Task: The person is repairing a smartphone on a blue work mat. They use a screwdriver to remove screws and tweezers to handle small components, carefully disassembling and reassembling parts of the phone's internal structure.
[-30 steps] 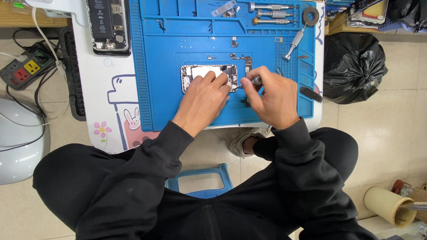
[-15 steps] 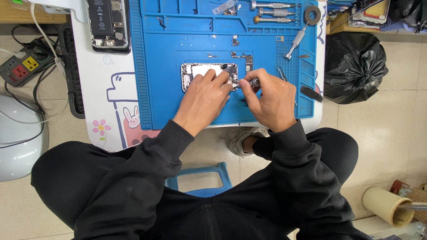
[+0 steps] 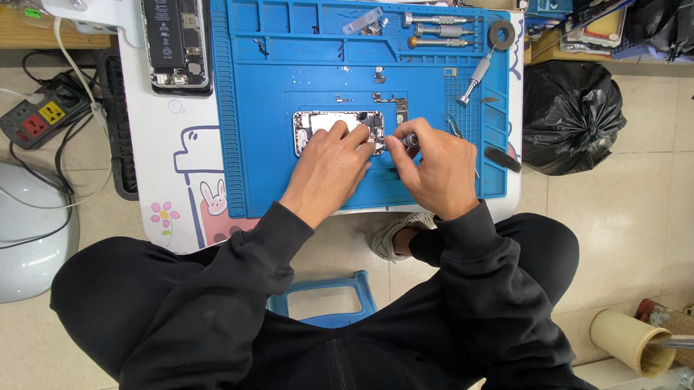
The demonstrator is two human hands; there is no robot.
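An opened phone body lies in the middle of a blue work mat on a small white table. My left hand rests on the phone's lower half, fingers pressing it down. My right hand is just to the phone's right, its fingers closed around a small metal screwdriver whose tip points at the phone's right end. Black sleeves cover both arms.
A second opened phone lies at the table's top left. Screwdrivers, another screwdriver and a tape roll sit on the mat's upper right. A power strip and cables are left, a black rubbish bag right, a blue stool below.
Both hands stay on the phone; only small finger movements show. The view has shifted slightly.
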